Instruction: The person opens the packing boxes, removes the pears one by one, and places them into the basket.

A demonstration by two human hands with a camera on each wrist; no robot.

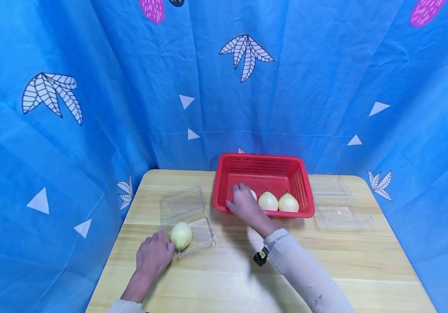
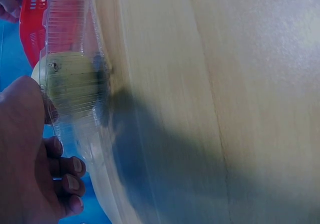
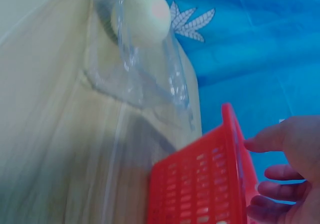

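A pale yellow pear (image 1: 181,235) sits in an opened clear plastic clamshell box (image 1: 202,232), whose lid (image 1: 182,204) is laid back toward the basket side. My left hand (image 1: 153,254) is beside this pear, thumb at the box's near edge, the other fingers (image 2: 72,184) loosely bent and holding nothing. My right hand (image 1: 245,204) reaches over the front left of a red plastic basket (image 1: 306,191), its fingers (image 3: 280,189) loosely bent inside the rim. Two pears (image 1: 268,201) show in full to its right; another (image 1: 253,194) is partly hidden behind the hand.
More clear plastic boxes (image 1: 343,213) lie on the wooden table (image 1: 325,269) right of the basket. A blue patterned curtain (image 1: 306,87) hangs around the table's back and sides. A black band with a small device (image 1: 261,257) is on the right wrist.
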